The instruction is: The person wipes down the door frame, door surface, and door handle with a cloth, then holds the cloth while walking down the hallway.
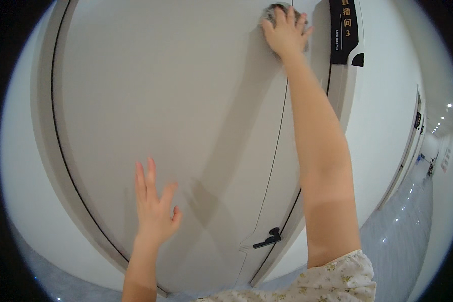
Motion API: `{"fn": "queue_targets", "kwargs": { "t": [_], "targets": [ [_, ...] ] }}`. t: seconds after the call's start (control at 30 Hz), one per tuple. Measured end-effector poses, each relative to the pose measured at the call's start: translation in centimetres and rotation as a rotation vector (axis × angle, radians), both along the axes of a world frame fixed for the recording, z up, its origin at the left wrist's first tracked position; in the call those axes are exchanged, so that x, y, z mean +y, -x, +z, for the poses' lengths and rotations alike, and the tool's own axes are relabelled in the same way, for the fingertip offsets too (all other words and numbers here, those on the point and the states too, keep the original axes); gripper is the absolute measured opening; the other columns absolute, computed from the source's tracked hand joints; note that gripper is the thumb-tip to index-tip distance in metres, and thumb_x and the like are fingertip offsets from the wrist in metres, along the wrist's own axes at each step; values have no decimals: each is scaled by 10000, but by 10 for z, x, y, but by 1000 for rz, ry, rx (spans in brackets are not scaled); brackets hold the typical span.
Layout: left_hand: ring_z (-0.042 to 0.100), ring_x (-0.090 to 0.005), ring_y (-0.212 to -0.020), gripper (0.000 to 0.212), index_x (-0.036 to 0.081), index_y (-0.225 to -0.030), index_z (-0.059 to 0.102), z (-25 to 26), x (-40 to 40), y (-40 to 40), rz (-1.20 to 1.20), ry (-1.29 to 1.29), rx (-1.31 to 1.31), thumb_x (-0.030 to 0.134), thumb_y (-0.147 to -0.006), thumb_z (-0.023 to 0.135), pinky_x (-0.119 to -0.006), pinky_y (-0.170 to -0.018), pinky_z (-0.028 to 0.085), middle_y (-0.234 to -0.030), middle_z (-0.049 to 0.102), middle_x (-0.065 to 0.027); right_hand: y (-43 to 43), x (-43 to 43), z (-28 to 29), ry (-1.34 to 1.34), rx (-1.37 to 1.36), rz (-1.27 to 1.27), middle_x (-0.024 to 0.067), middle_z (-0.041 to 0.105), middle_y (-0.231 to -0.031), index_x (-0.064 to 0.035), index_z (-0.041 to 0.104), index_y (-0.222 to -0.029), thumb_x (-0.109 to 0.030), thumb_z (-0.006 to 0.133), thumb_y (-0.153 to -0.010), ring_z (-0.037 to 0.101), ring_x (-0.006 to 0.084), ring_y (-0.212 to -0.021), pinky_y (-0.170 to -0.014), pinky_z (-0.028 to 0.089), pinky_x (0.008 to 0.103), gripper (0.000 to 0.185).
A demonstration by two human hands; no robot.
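A large pale door [154, 94] fills most of the view in front of me. High near its right edge, my right hand [287, 36] is spread over a grey cloth [270, 15] and presses it to the door. Motion blurs the cloth, and my palm and fingers hide much of it. Lower left, my left hand [154, 211] is raised before the door with fingers apart and nothing in it. Whether it touches the surface, I cannot tell.
A black lever handle [266, 239] juts from the door's lower right. Beside the frame, a black sign [343, 34] bearing writing is fixed at upper right. A corridor with a glossy grey floor [396, 226] runs off to the right, past another doorway [404, 158].
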State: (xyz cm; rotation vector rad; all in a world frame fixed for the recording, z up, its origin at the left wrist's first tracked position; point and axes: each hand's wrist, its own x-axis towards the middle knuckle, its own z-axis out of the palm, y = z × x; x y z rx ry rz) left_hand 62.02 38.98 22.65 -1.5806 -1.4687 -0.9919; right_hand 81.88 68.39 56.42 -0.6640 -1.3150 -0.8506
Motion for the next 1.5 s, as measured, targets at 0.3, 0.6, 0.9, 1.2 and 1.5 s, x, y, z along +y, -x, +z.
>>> {"fn": "queue_targets", "kwargs": {
  "t": [0.3, 0.6, 0.9, 1.2, 1.5],
  "targets": [
    [123, -517, -1435, 409, 66, -1012, 642, -6, 39, -36, -43, 16, 12, 35, -604, 623, -615, -1114, 215, -1547, 229, -277, -61, 35, -7, 65, 162, 105, 273, 322, -1501, -61, 407, -1431, -533, 416, -917, 264, 407, -1419, -1142, 175, 570, 699],
    [138, -526, -1426, 419, 57, -1033, 648, -11, 53, -53, -153, 58, 48, 29, -617, 608, -622, -1115, 212, -1531, 257, -279, -60, 38, -74, 64, 237, 74, 293, 303, -1493, -61, 392, -1420, -505, 458, -929, 283, 450, -1377, -1107, 219, 582, 665],
    [161, -499, -1430, 464, 67, -1082, 625, -12, 48, -47, -185, 146, 132, 42, -620, 602, -659, -1110, 172, -1533, 276, -239, -68, 29, -183, 157, 285, 71, 276, 293, -1501, -58, 414, -1408, -433, 505, -929, 303, 443, -1354, -1084, 257, 571, 615],
    [157, -493, -1433, 444, 69, -1068, 611, -12, 27, -34, -236, 223, 150, 34, -625, 606, -672, -1109, 163, -1542, 259, -232, -51, 12, -294, 290, 366, 109, 280, 221, -1533, -23, 377, -1421, -391, 499, -943, 245, 452, -1391, -1119, 201, 571, 615],
    [163, -486, -1432, 464, 80, -1087, 614, -24, 18, -21, -230, 247, 121, 27, -626, 614, -655, -1118, 167, -1549, 246, -224, -7, -13, -377, 364, 307, 152, 275, 188, -1553, -41, 386, -1418, -313, 494, -955, 160, 451, -1440, -1142, 124, 604, 547]
  ]
}}
